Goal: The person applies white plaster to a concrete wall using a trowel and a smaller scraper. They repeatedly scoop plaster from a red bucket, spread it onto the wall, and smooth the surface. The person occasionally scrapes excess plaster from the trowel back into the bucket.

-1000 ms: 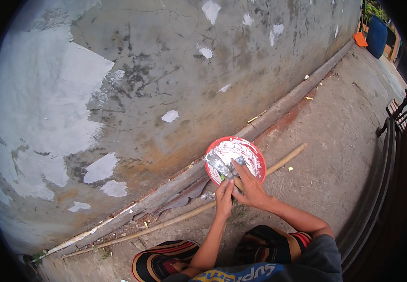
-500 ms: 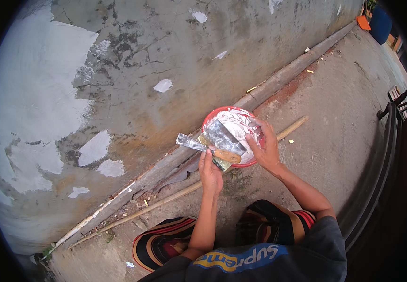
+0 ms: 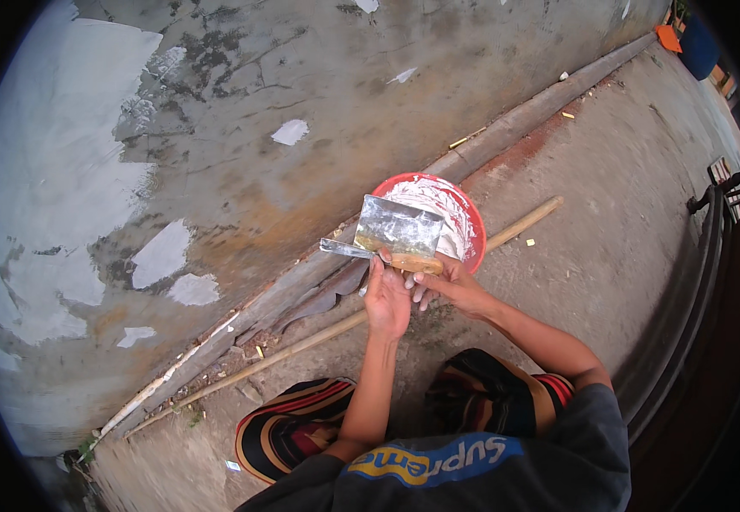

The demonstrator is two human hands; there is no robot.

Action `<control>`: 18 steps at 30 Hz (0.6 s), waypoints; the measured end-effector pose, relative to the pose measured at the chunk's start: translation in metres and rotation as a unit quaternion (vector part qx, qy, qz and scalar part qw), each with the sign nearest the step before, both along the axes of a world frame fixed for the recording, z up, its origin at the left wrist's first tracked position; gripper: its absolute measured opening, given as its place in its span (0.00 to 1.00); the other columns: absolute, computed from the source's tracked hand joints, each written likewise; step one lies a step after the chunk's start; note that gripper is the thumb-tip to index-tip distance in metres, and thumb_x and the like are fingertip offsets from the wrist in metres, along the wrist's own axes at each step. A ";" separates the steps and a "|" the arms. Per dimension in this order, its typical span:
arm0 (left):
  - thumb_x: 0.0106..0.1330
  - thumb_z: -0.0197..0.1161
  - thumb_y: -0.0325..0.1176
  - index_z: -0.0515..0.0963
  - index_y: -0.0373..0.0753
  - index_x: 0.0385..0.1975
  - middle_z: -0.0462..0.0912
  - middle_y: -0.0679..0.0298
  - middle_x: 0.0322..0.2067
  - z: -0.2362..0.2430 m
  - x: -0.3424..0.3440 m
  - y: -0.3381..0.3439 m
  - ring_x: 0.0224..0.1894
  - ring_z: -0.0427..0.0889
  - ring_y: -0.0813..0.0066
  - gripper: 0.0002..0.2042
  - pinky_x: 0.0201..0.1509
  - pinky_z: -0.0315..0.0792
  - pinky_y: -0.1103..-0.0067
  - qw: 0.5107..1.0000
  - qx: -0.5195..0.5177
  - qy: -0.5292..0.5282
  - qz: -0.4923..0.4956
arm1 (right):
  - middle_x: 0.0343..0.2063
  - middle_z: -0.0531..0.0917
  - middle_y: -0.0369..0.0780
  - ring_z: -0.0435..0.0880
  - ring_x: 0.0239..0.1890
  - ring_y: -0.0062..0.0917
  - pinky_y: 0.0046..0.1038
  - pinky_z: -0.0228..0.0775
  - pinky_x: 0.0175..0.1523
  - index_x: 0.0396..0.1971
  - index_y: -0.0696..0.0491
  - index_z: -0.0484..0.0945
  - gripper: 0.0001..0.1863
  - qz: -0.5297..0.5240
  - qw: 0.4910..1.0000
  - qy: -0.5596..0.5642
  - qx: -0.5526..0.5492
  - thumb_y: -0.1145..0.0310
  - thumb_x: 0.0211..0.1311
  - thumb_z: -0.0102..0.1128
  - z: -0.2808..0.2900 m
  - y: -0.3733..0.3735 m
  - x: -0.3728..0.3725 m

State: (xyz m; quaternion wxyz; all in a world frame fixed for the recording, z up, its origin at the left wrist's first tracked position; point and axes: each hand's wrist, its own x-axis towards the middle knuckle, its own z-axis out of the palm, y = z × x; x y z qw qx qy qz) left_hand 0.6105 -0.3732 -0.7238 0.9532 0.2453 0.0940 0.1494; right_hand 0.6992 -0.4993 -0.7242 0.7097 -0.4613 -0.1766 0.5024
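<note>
Background: grey wall [image 3: 216, 183] with white patches [image 3: 58, 145], largest at 9 to 10 o'clock from the red bucket [image 3: 477, 232]; concrete ground [image 3: 609, 171] at 3 o'clock. Blue barrel [image 3: 699, 49] and orange object [image 3: 667, 38] far off at 2 o'clock.

Just inside the wall base: red bucket, coated within by white paste [image 3: 438, 194]. Beside it: wooden pole [image 3: 524, 224], extending to 3 and 8 o'clock.

Over the bucket's 8 o'clock side: wide metal blade [image 3: 400, 224], smeared. Across its lower edge: putty knife [image 3: 417, 264], narrow blade toward 9 o'clock, wooden handle toward 3 o'clock.

At 7 o'clock: left hand [image 3: 388, 303], thumb raised against the putty knife, fingers closed in support. At 5 o'clock: right hand [image 3: 462, 288], fingers partly bent at the handle's end; firm grip or mere contact impossible to tell.
</note>
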 end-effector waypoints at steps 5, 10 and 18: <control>0.76 0.42 0.44 0.67 0.47 0.41 0.75 0.65 0.45 0.000 0.000 0.002 0.49 0.73 0.71 0.11 0.49 0.68 0.70 1.000 0.010 -0.008 0.013 | 0.42 0.81 0.38 0.81 0.39 0.19 0.26 0.77 0.47 0.56 0.58 0.67 0.26 -0.014 0.995 -0.101 0.026 0.76 0.58 0.67 0.001 0.000 0.001; 0.76 0.40 0.43 0.64 0.45 0.33 0.73 0.58 0.52 0.000 0.001 0.003 0.56 0.70 0.63 0.12 0.61 0.63 0.64 0.997 -0.069 -0.029 0.017 | 0.43 0.79 0.37 0.80 0.42 0.17 0.24 0.73 0.51 0.60 0.59 0.63 0.30 -0.018 0.991 -0.108 0.073 0.73 0.59 0.66 0.018 -0.004 0.004; 0.76 0.41 0.41 0.62 0.44 0.27 0.72 0.56 0.51 -0.005 -0.006 0.010 0.61 0.64 0.63 0.13 0.68 0.56 0.60 0.998 0.069 -0.012 0.002 | 0.38 0.81 0.33 0.80 0.35 0.14 0.20 0.76 0.40 0.50 0.57 0.74 0.14 -0.160 0.986 0.039 0.005 0.65 0.69 0.54 0.012 -0.002 0.020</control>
